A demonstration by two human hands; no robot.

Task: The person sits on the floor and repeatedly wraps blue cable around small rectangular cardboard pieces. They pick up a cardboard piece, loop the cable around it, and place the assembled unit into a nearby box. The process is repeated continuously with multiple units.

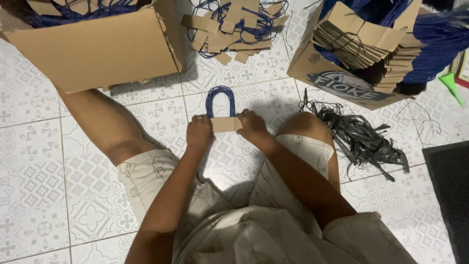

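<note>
The light is soft and rather dim, with a cool, bluish cast over the white patterned floor. It seems to come from above and behind the person, since shadows fall forward, toward 12 o'clock: a broad grey patch lies on the tiles past the hands, and a dark band runs under the cardboard box at 11 o'clock. The box interiors at 11 and 1 o'clock sink into near black. No hard glare shows; the tiles carry only a faint sheen. Focus is fair at the centre. Toward 6 o'clock the pale clothing goes soft. Fine grain dulls the dark mat at 4 o'clock.
</note>
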